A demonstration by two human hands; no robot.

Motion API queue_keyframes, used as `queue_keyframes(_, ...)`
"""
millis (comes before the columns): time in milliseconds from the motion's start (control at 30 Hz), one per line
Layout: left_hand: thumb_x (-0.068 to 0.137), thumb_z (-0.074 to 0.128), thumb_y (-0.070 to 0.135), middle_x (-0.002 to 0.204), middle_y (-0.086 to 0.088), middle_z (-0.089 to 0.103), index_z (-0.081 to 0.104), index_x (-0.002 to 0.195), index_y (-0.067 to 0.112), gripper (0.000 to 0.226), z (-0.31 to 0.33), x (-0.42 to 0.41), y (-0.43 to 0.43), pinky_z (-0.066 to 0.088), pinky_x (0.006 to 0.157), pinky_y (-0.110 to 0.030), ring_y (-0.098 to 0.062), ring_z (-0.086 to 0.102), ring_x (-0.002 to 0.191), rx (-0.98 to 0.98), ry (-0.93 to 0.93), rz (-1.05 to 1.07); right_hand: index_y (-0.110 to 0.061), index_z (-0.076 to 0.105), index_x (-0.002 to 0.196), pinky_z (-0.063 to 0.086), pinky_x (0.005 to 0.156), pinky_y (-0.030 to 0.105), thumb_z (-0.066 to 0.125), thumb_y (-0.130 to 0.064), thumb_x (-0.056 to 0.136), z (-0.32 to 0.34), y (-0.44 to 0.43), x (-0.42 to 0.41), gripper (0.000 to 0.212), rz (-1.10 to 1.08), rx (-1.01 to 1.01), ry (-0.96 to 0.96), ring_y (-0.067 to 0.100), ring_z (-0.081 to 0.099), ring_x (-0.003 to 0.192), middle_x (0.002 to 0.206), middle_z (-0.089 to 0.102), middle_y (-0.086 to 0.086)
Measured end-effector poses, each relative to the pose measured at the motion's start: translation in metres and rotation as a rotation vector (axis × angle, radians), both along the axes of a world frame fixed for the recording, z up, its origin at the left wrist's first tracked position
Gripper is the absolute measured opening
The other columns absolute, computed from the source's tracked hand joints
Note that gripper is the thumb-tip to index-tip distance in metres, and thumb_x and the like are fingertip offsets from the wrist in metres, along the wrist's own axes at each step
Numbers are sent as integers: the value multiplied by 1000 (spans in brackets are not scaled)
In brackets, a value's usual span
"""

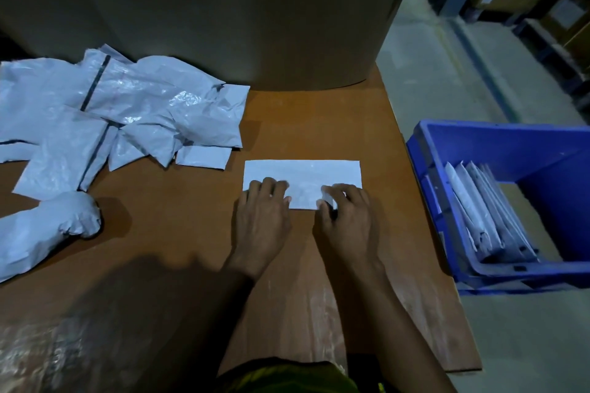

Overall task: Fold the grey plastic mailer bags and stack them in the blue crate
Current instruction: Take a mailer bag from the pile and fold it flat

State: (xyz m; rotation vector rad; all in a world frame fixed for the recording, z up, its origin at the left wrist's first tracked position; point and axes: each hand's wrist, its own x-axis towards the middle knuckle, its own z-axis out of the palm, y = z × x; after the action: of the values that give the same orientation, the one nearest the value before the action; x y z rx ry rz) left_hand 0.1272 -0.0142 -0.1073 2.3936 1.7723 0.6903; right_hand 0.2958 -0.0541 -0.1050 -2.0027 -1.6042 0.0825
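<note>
Grey mailer bag (301,182), already folded to a flat strip, lying mid-tabletop (191,233) just ahead of both wrists; left hand (263,217) spread flat, fingers pressing the near left corner, gripping nothing; right hand (346,217) at the near right edge with fingers curled, too blurred to tell whether pinching the plastic or only pressing it; probably mid-fold or creasing; best to keep the left corner pinned, square the edges before pressing, then sweep outward along the crease to push out trapped air and stop the slick film springing open; afterwards, across to the blue crate (498,137) at the right, beside the folded bags (479,210) standing on edge inside; pile of unfolded bags (127,112) waiting at far left.
</note>
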Motion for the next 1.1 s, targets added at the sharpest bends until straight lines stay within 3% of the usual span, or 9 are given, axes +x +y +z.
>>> queue_keyframes(167, 99, 61, 19, 135, -8, 61, 62, 132, 13, 34, -13, 0, -9, 48, 97, -47, -30, 56, 119, 34, 77, 0, -19, 73, 122, 51, 99, 37, 72, -26, 91, 3, 3, -2, 31, 1, -49, -6, 21, 57, 119, 126, 68, 1)
queue_keyframes(333, 101, 54, 18, 129, -3, 66, 73, 119, 16, 26, -20, -21, -11, 48, 100, -45, -24, 56, 120, 23, -229, -38, -19, 76, 116, 47, 90, 39, 70, -24, 90, 20, 20, -31, 27, 179, -75, -25, 25, 60, 112, 119, 73, 0)
queue_keyframes(467, 99, 57, 11, 113, -9, 65, 73, 109, 9, 19, -14, -34, -17, 52, 88, -44, -29, 59, 105, 95, -239, 25, -22, 75, 115, 45, 81, 36, 69, -27, 91, -1, 16, -43, 25, 163, -6, -27, 22, 58, 107, 116, 71, -5)
queue_keyframes(633, 95, 62, 12, 102, -5, 66, 75, 101, 11, 14, 0, -45, -1, 55, 77, -41, -23, 60, 97, -42, -128, -55, -22, 78, 113, 43, 87, 38, 69, -27, 93, 19, 33, -45, 22, 174, -109, -99, 25, 59, 111, 116, 73, -2)
queue_keyframes(767, 98, 58, 20, 94, -6, 73, 77, 97, 13, 21, 13, -43, 20, 55, 73, -43, -22, 64, 86, -76, -186, 13, -20, 79, 111, 44, 84, 39, 73, -23, 90, 21, 50, -61, 21, 227, -65, -75, 28, 62, 106, 111, 74, 2)
queue_keyframes(867, 101, 58, 18, 103, -8, 73, 75, 104, 10, 19, 15, -39, 27, 57, 80, -43, -25, 66, 95, -39, -318, 45, -21, 77, 113, 40, 82, 35, 69, -15, 90, 4, 50, -58, 25, 322, -36, -30, 27, 59, 109, 117, 71, 0)
queue_keyframes(967, 107, 51, 25, 131, -11, 67, 70, 125, 10, 30, 7, -31, 32, 48, 106, -42, -29, 59, 125, -86, -346, -33, -21, 72, 127, 44, 101, 37, 55, -21, 99, 3, 48, -37, 33, 278, 24, 77, 22, 55, 124, 134, 67, 0)
queue_keyframes(1033, 110, 38, 42, 164, -7, 37, 48, 153, 17, 50, -2, -23, 36, 20, 127, -39, -24, 26, 154, -165, -270, -87, -25, 61, 141, 34, 115, 39, 47, -34, 106, 0, 48, -20, 39, 234, -8, 67, 20, 44, 141, 152, 53, 0)
queue_keyframes(1100, 109, 24, 56, 173, -3, 4, 20, 165, 24, 64, -15, -16, 37, -1, 129, -41, -22, -4, 160, -138, -83, -145, -32, 46, 153, 20, 124, 41, 39, -50, 108, -5, 46, -5, 49, 228, -124, 36, 18, 24, 155, 166, 32, -3)
